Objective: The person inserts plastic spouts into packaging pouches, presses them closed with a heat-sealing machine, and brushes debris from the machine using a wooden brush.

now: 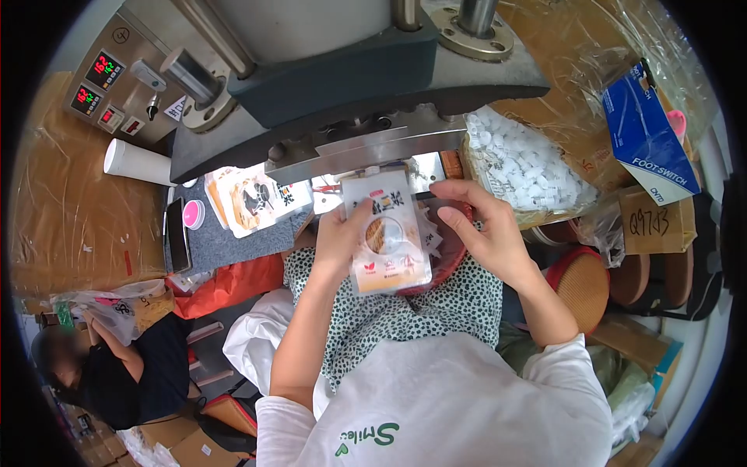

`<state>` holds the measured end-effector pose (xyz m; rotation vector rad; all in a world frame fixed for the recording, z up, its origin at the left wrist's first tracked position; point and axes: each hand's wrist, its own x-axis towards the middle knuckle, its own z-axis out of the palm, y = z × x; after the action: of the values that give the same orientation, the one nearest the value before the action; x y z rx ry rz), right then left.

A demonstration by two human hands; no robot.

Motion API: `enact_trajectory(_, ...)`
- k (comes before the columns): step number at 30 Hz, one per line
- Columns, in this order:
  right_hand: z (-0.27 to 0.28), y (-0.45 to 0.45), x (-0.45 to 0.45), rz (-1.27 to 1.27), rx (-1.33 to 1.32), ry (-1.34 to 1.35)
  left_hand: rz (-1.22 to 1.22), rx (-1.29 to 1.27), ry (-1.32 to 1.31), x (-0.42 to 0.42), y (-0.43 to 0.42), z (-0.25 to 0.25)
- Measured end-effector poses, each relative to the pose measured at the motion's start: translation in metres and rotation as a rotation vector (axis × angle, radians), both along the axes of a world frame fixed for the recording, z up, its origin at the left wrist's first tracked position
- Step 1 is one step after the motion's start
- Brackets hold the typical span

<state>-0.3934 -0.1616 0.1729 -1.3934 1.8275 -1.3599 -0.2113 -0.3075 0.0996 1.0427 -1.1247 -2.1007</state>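
My left hand [342, 236] is closed on a white printed pouch [393, 261] with a round window, held upright below the metal bar of a machine [373, 148]. To the right of the pouch, my right hand [481, 226] is raised with thumb and fingers apart and nothing between them. A red basket [459, 261] with small packets shows partly behind the pouch. More printed pouches [257, 204] lie on the grey work surface to the left. A heap of small white plastic pieces [525, 167] fills a box at the right of the machine.
A phone [177, 235], a pink-lidded round container [194, 214] and a white cylinder [136, 162] are at the left. A blue box [650, 136] and a cardboard box [656, 223] stand at the right. Another person [128, 373] is at the lower left.
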Motion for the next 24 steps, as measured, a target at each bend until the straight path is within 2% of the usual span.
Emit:
enact_trajectory(4, 0.007, 0.011, -0.012, -0.076, -0.043, 0.231, 0.013, 0.010, -0.033, -0.003, -0.004, 0.003)
enact_trajectory(5, 0.001, 0.010, -0.023, -0.186, -0.024, 0.388, 0.014, 0.002, -0.014, -0.004, -0.004, 0.002)
enact_trajectory(7, 0.000, 0.005, -0.041, -0.392, 0.089, 0.747, 0.024, -0.016, -0.010, -0.003, -0.001, -0.002)
enact_trajectory(9, -0.022, 0.002, -0.055, -0.333, 0.241, 0.770, 0.040, -0.044, -0.033, -0.003, -0.001, -0.005)
enact_trajectory(11, -0.027, -0.002, -0.064, -0.280, 0.316, 0.737, -0.136, -0.537, -0.806, 0.018, -0.023, 0.010)
enact_trajectory(13, -0.025, -0.001, -0.066, -0.242, 0.338, 0.632, 0.309, -1.269, -0.816, 0.047, -0.047, -0.016)
enact_trajectory(16, -0.017, 0.000, -0.064, -0.313, 0.300, 0.558, -0.022, -1.691, -1.307, 0.080, -0.034, -0.035)
enact_trajectory(17, -0.011, -0.001, -0.062, -0.320, 0.236, 0.471, -0.032, -1.660, -1.233, 0.080, -0.021, -0.027)
enact_trajectory(19, 0.004, 0.004, -0.053, -0.332, 0.128, 0.291, -0.041, -1.438, -1.192, 0.097, -0.019, -0.013)
enact_trajectory(22, 0.014, -0.004, -0.022, -0.052, 0.051, -0.017, 0.191, -1.332, -1.002, 0.103, 0.001, -0.003)
enact_trajectory(23, 0.016, -0.010, -0.008, 0.055, 0.018, -0.113, 0.197, -1.344, -0.997, 0.099, 0.011, 0.007)
enact_trajectory(24, 0.021, -0.017, 0.006, 0.110, 0.036, -0.073, 0.205, -1.358, -0.993, 0.091, 0.023, 0.020)
